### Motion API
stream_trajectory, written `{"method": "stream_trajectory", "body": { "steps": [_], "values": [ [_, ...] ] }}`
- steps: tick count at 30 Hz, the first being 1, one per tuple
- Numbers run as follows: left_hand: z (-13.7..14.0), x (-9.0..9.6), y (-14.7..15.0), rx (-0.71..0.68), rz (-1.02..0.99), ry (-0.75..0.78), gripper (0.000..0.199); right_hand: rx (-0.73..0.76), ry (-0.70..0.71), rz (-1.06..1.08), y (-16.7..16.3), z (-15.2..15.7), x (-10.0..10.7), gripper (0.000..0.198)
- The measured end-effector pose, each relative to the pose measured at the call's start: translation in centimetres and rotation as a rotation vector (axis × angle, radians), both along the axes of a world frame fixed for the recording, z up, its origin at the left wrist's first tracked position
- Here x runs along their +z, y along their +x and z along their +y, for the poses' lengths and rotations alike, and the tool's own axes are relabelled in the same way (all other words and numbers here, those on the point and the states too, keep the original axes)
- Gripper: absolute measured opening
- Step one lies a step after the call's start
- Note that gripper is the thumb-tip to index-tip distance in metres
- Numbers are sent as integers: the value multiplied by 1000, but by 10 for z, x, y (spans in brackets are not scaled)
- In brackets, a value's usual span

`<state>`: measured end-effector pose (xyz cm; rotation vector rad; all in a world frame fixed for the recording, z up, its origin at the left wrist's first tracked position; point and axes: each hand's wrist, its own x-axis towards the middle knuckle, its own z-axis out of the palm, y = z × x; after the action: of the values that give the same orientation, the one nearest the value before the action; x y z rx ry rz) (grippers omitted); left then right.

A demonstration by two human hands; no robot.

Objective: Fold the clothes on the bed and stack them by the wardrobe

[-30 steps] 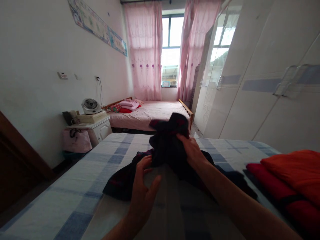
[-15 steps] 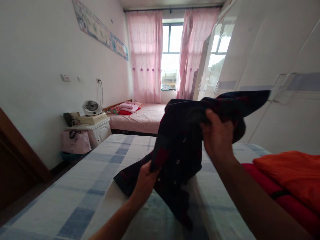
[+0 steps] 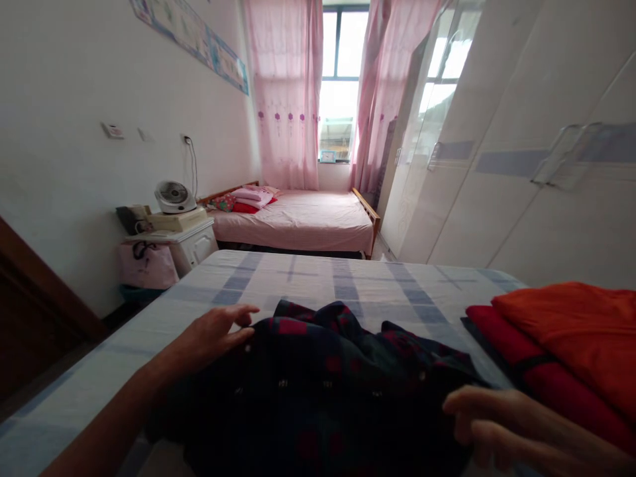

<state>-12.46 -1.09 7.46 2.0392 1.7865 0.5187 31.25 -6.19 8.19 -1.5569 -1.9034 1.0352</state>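
A dark plaid shirt (image 3: 318, 397) with red squares and a row of small shiny buttons lies rumpled on the bed in front of me. At its left upper edge is my left hand (image 3: 218, 331), thumb and fingers apart, holding nothing. My right hand (image 3: 501, 421) is by the shirt's right side with its fingers loosely stretched and spread. Whether either hand touches the cloth is hard to tell. The shirt's lower part is very dark and runs out of view at the bottom.
Folded red and orange clothes (image 3: 561, 351) are stacked on the right of the checked bed sheet (image 3: 298, 271). Beyond stands a second bed (image 3: 308, 218) with pink bedding. A nightstand (image 3: 196, 245) with a fan (image 3: 175, 195) is on the left; white wardrobes (image 3: 521, 199) line the right.
The shirt was held up in both hands; now it lies on the bed. Both hands have let go, the left moving left and the right moving right and down. The view has tilted downward.
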Motion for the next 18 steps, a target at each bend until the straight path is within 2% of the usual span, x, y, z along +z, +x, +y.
{"method": "stream_trajectory", "body": {
  "steps": [3,6,8,12,14,16,17,18],
  "values": [
    [-2,-40,-18,22,39,-101,52,0,-3,22,16,8,0,42],
    [-11,-54,-31,50,36,-127,62,-83,168,-76,22,48,-3,40],
    [-17,-56,-36,32,31,-141,67,-80,255,-174,16,80,-16,41],
    [-30,-60,-41,33,54,-123,68,89,287,-324,-9,120,-51,48],
    [-38,-59,-44,80,93,-95,55,221,246,-363,-19,120,-60,41],
    [-46,-53,-48,122,115,-26,41,318,220,-332,-21,112,-58,29],
    [-49,-48,-50,145,109,31,38,310,232,-289,-18,107,-53,26],
    [-51,-41,-53,178,96,106,37,243,264,-239,-14,102,-46,25]
  ]
}}
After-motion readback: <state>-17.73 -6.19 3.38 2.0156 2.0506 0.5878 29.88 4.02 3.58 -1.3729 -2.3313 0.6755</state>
